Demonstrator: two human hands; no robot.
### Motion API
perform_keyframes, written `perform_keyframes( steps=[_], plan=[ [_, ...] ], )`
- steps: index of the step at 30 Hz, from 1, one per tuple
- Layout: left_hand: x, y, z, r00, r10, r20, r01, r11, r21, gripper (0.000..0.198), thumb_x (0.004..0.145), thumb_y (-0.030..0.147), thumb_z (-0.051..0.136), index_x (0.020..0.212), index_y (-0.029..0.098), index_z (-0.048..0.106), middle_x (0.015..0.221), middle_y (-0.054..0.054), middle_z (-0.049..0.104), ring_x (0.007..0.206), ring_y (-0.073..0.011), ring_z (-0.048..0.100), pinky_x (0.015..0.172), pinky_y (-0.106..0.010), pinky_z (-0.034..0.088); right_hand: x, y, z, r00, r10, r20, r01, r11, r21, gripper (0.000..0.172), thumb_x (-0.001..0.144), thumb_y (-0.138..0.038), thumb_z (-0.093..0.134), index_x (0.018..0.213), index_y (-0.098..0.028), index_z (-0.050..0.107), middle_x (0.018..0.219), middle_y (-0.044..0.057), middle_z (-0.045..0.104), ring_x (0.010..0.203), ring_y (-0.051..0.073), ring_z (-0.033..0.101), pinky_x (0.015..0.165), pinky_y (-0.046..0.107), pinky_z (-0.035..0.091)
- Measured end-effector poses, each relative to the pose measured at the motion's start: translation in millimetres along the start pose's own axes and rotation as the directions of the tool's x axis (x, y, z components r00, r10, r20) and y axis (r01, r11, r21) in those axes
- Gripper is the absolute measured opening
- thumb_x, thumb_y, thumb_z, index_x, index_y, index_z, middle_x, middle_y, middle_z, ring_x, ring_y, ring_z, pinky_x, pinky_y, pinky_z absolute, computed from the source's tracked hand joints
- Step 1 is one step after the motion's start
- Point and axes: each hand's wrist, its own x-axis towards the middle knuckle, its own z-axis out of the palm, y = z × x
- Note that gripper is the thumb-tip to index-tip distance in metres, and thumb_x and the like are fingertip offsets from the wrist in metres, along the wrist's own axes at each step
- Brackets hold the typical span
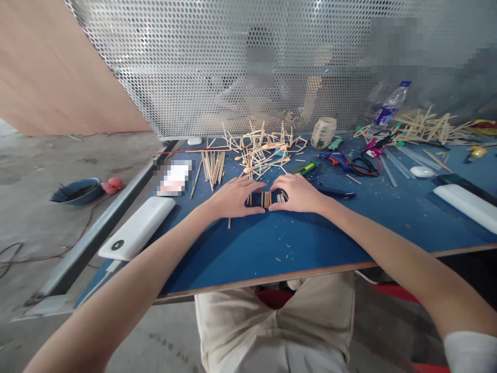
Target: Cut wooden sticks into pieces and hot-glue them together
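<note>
The left hand (236,198) and right hand (298,193) are spread, thumbs parted from fingers, around short sticks (266,200); contact is unclear. Blue tabletop (233,254) stretches from them to its near edge; tangled sticks (252,139) crowd beyond, a power bank (143,224) sits left.

Short wooden sticks (266,200) side by side

Our bare left forearm (151,265) and right forearm (380,244) slant forward and inward. We hold our left hand (235,197) and right hand (297,192) facing each other, fingers (254,185) curved, each thumb (254,210) set apart from them, the two thumb tips nearly meeting between the hands.
</note>
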Motion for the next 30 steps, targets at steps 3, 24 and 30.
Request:
perform_keyframes(
  steps=[3,24,30],
  plan=[
    [1,3,2.6,1.0,-0.013,0.003,0.013,0.999,-0.041,0.07,0.089,0.061,0.06,0.145,0.023,0.044,0.127,-0.007,0.066,0.118,-0.026,0.059,0.103,-0.04,0.04,1,-4,3,1.0,0.001,-0.025,-0.001,1.0,-0.026,0.059,0.081,-0.073,0.061,0.112,-0.023,0.07,0.117,0.009,0.069,0.111,0.031,0.056,0.095,0.046,0.032],
    [7,-6,11.5,1.0,-0.012,0.007,0.012,0.998,-0.061,0.077,0.083,0.066,0.066,0.143,0.023,0.046,0.131,-0.01,0.063,0.124,-0.0296,0.055,0.1,-0.038,0.035,4,-3,6,1.0,-0.019,-0.023,0.019,1.0,0.006,0.059,0.081,-0.075,0.059,0.112,-0.026,0.071,0.12,0.008,0.069,0.115,0.032,0.052,0.092,0.046,0.026],
    [6,-5,11.2,0.999,-0.048,0.002,0.048,0.992,-0.12,0.077,0.082,0.064,0.068,0.144,0.026,0.044,0.123,-0.007,0.067,0.115,-0.027,0.06,0.097,-0.038,0.037,4,-2,6,1.0,-0.023,-0.015,0.023,1.0,0.005,0.06,0.082,-0.075,0.058,0.114,-0.026,0.07,0.122,0.008,0.069,0.116,0.033,0.051,0.092,0.046,0.026]
  ],
)
